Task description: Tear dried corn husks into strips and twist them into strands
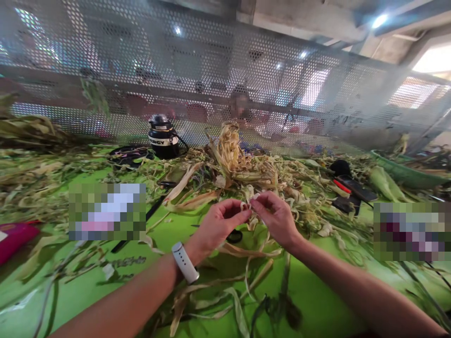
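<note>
Left forearm (pixel 130 295) and right forearm (pixel 352 277): bare, converging from the lower corners | Left grip (pixel 218 223): drawn into a fine pinch | Right grip (pixel 278 218): curled inward, likewise pinched | Fingertips (pixel 254 205) of both: close together, near mid-view

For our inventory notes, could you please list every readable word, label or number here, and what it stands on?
"ERGY": on the black container's pale band; any letters before it cannot be read.
Small label above that band: too small to read.
Dark writing on the green table: too blurred to read.
</note>
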The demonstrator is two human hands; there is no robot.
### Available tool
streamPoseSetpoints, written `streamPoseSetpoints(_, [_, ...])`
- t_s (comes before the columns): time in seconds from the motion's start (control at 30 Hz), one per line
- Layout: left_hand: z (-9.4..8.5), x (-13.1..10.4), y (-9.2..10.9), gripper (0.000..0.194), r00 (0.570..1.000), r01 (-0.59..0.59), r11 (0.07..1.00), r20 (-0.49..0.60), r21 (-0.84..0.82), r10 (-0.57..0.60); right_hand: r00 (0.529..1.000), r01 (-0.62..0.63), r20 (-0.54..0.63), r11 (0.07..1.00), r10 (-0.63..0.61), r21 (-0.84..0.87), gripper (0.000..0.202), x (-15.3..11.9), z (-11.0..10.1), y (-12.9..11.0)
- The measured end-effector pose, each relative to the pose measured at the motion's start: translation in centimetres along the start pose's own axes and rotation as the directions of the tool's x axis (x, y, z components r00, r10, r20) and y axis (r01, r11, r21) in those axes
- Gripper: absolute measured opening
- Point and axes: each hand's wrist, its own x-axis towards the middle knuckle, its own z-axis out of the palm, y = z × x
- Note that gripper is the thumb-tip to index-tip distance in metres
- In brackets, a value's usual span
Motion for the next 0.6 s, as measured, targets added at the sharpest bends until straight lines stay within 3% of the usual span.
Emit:
streamPoseSetpoints(0.17, [-0.2,0.3,-0.5,0.029,0.999,0.006,0.997,-0.032,-0.071,-0.008,0.981,-0.191,0.074,0.953,0.178,0.234,0.022,-0.1,0.3,-0.1])
streamPoseSetpoints(0.27, [-0.7,0.6,0.0,0.032,0.996,0.054,0.983,-0.056,-0.173,-0.064,0.971,-0.237,0.077,0.917,0.224,0.321,0.021,0.0,-0.2,-0.4])
streamPoseSetpoints(0.37, [-1.2,0.8,0.4,0.029,0.989,0.133,0.959,-0.026,-0.249,-0.144,0.986,-0.152,0.115,0.916,0.117,0.372,0.017,-0.1,-1.1,-0.4])
streamPoseSetpoints(0.47, [-1.7,0.9,0.5,0.026,0.983,0.178,0.936,0.023,-0.304,-0.180,0.982,-0.060,0.191,0.957,0.005,0.284,0.020,-0.2,-1.7,-0.4])
streamPoseSetpoints(0.6, [-2.0,1.1,0.2,0.023,0.978,0.207,0.920,0.089,-0.334,-0.188,0.973,-0.030,0.230,0.971,-0.026,0.236,0.013,0.1,-1.8,-0.4])
